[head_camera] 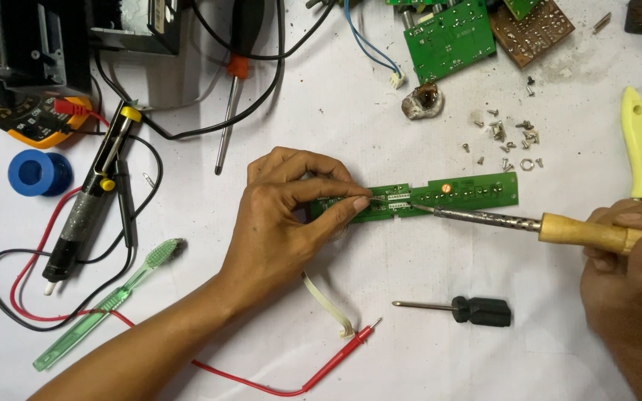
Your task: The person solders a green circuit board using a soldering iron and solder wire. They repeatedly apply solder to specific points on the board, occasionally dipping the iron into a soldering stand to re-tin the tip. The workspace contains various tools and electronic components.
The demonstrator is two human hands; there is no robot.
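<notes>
Head view looks down on a white, scuffed work surface [410, 356] where the left hand [284, 223] pinches the left end of a narrow green circuit board [455, 194], thumb and forefinger closed on its edge and holding it flat. The right hand [629, 267] is wrapped around the round wooden handle of a soldering iron [529, 221], whose dark metal shaft tapers to a tip touching the board near a row of pale connector pins at its middle. Just below lies a small screwdriver [469, 309] with a black ribbed handle. A red test probe [347, 349] on a thin red lead rests near the left wrist. Farther left lie a translucent green toothbrush [113, 297], a black cylindrical desoldering pump [87, 208] and a blue spool [39, 172]. Tiny loose screws [510, 137] are scattered above the board.
</notes>
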